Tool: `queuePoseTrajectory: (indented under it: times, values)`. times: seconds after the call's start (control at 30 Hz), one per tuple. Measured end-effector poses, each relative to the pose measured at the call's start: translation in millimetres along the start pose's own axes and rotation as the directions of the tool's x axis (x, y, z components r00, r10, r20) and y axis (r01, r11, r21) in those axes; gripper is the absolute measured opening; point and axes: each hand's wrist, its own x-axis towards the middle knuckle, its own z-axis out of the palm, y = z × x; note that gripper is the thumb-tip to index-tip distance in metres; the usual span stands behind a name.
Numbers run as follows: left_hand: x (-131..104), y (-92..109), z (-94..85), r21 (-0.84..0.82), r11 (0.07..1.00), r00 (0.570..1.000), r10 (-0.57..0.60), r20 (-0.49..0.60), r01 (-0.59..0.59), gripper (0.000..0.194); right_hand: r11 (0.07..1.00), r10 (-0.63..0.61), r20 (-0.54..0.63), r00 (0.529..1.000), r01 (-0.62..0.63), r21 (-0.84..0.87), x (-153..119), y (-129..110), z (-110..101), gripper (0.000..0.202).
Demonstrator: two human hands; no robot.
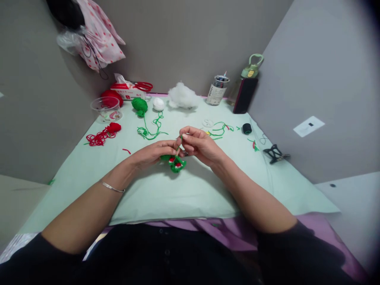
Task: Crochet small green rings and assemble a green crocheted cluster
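My left hand (157, 152) is closed on a small crocheted piece (177, 164), green with red and white parts, held low over the front of the table. My right hand (202, 144) is just to its right, thumb and forefinger pinched on a green yarn strand (181, 138) that runs up from the piece. A small dark object shows below the right fingers, too small to name. The fingertips of both hands nearly meet. Behind them lie a green yarn ball (139, 105) and its loose, looping tail.
On the pale cloth (148, 202) stand a clear plastic tub (105, 110), tissue pack (127, 91), red-handled scissors (144, 86), white stuffing (183, 96), pen jar (218, 90) and phone (245, 95). Tangled red yarn (102, 134) lies left; a black stand (275, 153) is right. Walls enclose the table.
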Motion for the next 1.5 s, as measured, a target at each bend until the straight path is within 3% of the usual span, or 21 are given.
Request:
queuePoseTrajectory:
  times: [0.13, 0.4, 0.47, 0.6, 0.77, 0.93, 1.1, 1.33, 1.5]
  values:
    - [-2.0, 0.0, 1.7, -0.054, 0.998, 0.999, -0.029, 0.017, 0.03, 0.012, 0.99, 0.001, -0.12, 0.993, 0.016, 0.138, 2.8, -4.0, -3.7, 0.025]
    - [-5.3, 3.3, -4.3, -0.103, 0.995, 0.995, -0.016, -0.099, 0.006, 0.04, 0.971, 0.077, -0.258, 0.963, -0.014, 0.239, 7.4, -9.3, -15.6, 0.018]
    - [-5.2, 5.2, -4.8, -0.093, 0.995, 0.987, 0.032, -0.159, -0.047, 0.038, 0.966, 0.077, -0.279, 0.957, -0.003, 0.257, 7.8, -9.4, -16.3, 0.017]
    - [-2.5, 6.4, -4.3, -0.114, 0.98, 0.956, 0.131, -0.264, -0.165, 0.028, 0.965, 0.051, -0.286, 0.957, 0.026, 0.26, 6.9, -9.8, -16.3, 0.016]
    - [1.6, 1.6, -3.5, 0.003, 0.982, 0.906, 0.175, -0.385, -0.188, 0.024, 0.984, 0.001, -0.268, 0.964, 0.047, 0.174, 6.4, -8.8, -16.9, 0.031]
    - [3.4, -2.8, -4.0, 0.206, 0.964, 0.838, 0.252, -0.483, -0.171, 0.016, 0.986, -0.013, -0.276, 0.961, 0.058, 0.156, 6.6, -8.5, -15.6, 0.03]
    - [4.6, -4.6, -9.0, 0.177, 0.952, 0.793, 0.305, -0.528, -0.249, 0.01, 0.993, -0.017, -0.269, 0.963, 0.048, 0.109, 5.4, -8.0, -13.7, 0.027]
    - [6.6, -6.3, -4.7, 0.034, 0.953, 0.827, 0.278, -0.488, -0.301, 0.019, 0.991, -0.137, -0.254, 0.957, 0.134, -0.029, 4.6, -6.4, -9.5, 0.033]
    - [4.5, -0.1, 4.6, -0.116, 0.959, 0.862, 0.174, -0.476, -0.258, 0.021, 0.949, -0.26, -0.23, 0.938, 0.204, -0.241, 3.7, -4.2, -4.8, 0.027]
